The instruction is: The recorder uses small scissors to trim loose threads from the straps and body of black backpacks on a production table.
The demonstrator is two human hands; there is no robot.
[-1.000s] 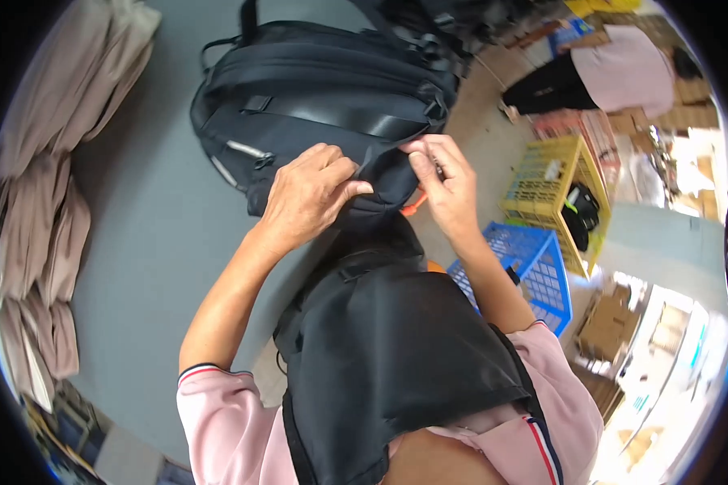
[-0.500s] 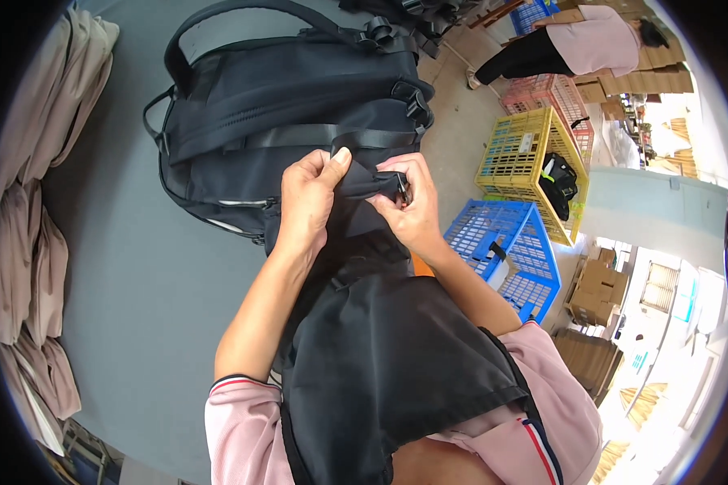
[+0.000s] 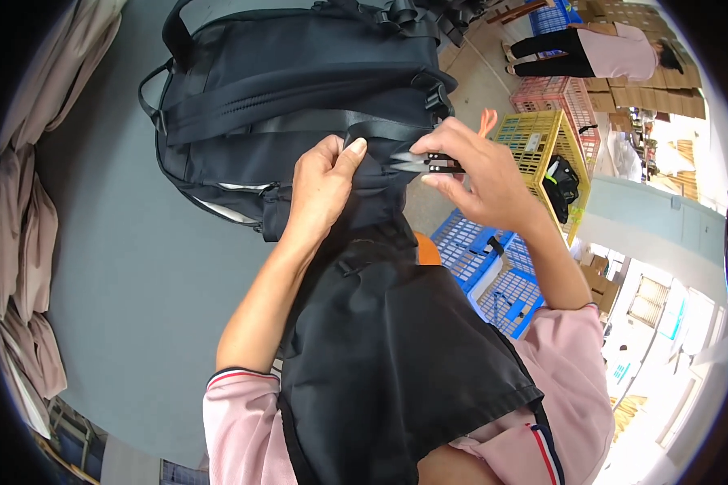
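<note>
A black backpack (image 3: 291, 52) lies on the grey table, its straps and buckles toward the far right. My left hand (image 3: 322, 184) is closed on the bag's near edge, with black fabric pinched under the thumb. Just right of it, my right hand (image 3: 493, 179) grips thread snips (image 3: 438, 164) with black handles. Their pale blades point left at the edge of the fabric; whether they touch a thread is too small to tell. An orange loop (image 3: 488, 121) sticks up behind the right hand's knuckles. Near the bag's left side, a pocket zipper (image 3: 247, 187) shows a light lining.
Beige fabric pieces (image 3: 24, 234) hang or lie along the left edge of the grey table (image 3: 137, 323). At right on the floor stand blue (image 3: 505, 299), yellow (image 3: 534, 125) and red crates (image 3: 554, 93). Another person (image 3: 619, 55) stands at the far right near cardboard boxes (image 3: 663, 101).
My right hand has drawn back rightward from the fabric and now shows snips with blades forward. My left hand keeps its pinch, shifted slightly right. The other person has moved slightly right.
</note>
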